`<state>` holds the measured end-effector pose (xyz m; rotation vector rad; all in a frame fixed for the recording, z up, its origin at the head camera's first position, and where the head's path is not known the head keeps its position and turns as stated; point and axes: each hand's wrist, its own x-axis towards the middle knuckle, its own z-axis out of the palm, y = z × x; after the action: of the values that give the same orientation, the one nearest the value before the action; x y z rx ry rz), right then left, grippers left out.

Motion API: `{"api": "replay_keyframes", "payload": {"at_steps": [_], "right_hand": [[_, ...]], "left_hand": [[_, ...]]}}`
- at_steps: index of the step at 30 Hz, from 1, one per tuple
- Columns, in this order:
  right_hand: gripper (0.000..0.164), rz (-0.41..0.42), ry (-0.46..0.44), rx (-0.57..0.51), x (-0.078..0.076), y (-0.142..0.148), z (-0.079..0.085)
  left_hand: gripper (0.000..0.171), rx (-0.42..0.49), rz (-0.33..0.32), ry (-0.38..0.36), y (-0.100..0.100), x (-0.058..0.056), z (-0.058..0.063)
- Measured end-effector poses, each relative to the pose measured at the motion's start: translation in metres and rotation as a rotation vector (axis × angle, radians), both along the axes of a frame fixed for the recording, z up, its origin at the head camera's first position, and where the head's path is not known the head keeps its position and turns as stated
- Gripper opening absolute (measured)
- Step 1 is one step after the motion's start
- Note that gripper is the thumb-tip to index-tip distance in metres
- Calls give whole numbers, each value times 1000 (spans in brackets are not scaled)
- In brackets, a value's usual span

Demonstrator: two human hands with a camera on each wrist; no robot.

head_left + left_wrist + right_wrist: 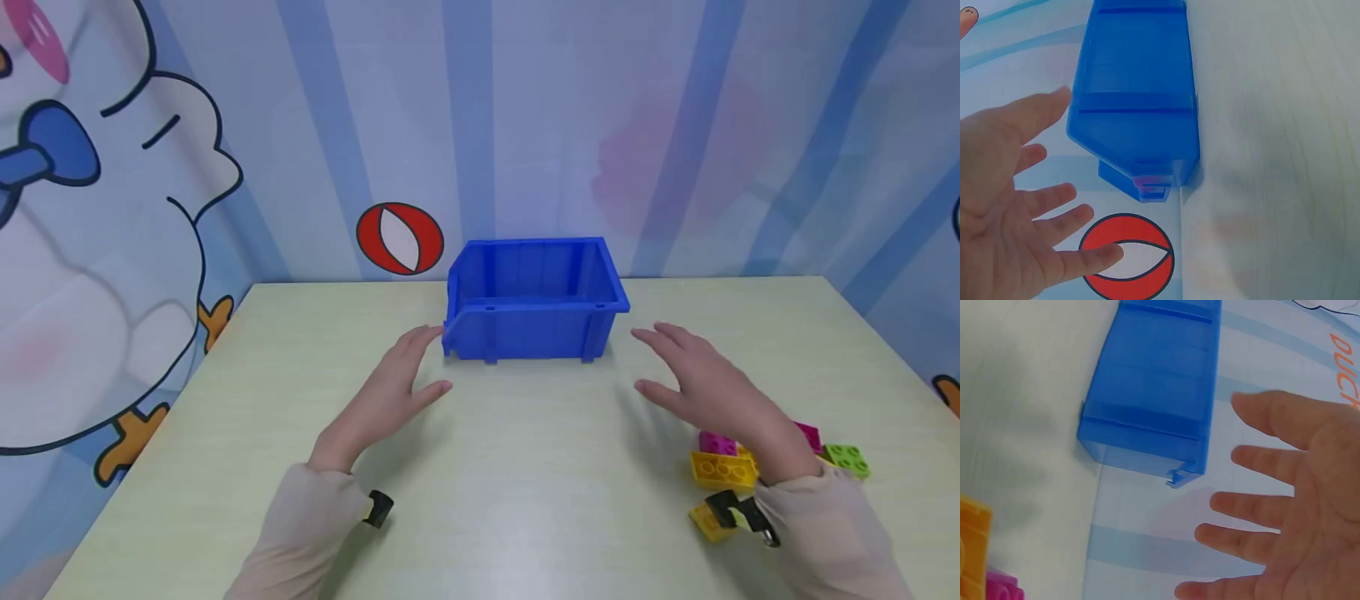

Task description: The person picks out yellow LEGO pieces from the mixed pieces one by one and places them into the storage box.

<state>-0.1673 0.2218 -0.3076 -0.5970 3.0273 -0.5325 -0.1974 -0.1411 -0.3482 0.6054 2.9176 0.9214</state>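
Note:
A blue plastic storage bin (538, 333) stands at the back of the table, its low cut-away end facing left. My left hand (390, 392) reaches toward that end, fingers extended and thumb apart, fingertips close to the bin's left edge in the head view. On the other side my right hand (705, 383) is held with spread fingers, a short gap from the bin's right end. Both palms face the bin, and neither hand holds anything. In the wrist views the left hand (1016, 206) and right hand (1297, 494) show their fingers straight, beside the bin.
Under and beside the right forearm lie toy building bricks: a yellow one (723, 472), a magenta one (717, 443), a green one (847, 458) and another yellow one (708, 522). Behind the pale table (525, 467) rises a striped blue backdrop (540, 125) with cartoon prints.

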Motion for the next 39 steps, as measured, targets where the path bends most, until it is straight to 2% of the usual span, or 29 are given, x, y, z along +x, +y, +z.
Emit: {"api": "replay_keyframes", "payload": {"at_steps": [4, 8, 11, 13, 18, 22, 29, 33, 39], "right_hand": [[58, -30, 29, -102, -8, -1, -5], [57, -65, 10, -153, -15, -4, -8], [58, -90, -12, -194, -19, -7, -10], [57, -108, -15, -226, -22, -9, -11], [54, -168, -12, -326, -31, -15, -15], [54, -226, -21, -404, -39, -18, -16], [50, -300, -95, -662, -57, -13, -15], [51, -343, -132, -769, -67, -14, -15], [52, -406, -164, -856, -80, -20, -12]], "left_hand": [[69, 65, 29, -8, 0, -5, 0], [71, 89, 62, -82, 1, -10, -1], [71, 132, 114, -151, 2, -14, -2], [70, 202, 148, -201, 4, -17, -3], [61, 443, 238, -291, 10, -27, -7], [54, 546, 309, -328, 14, -35, -7], [43, 779, 406, -455, 24, -49, -4], [43, 871, 442, -487, 28, -55, -6], [47, 1044, 483, -495, 34, -60, -10]]}}
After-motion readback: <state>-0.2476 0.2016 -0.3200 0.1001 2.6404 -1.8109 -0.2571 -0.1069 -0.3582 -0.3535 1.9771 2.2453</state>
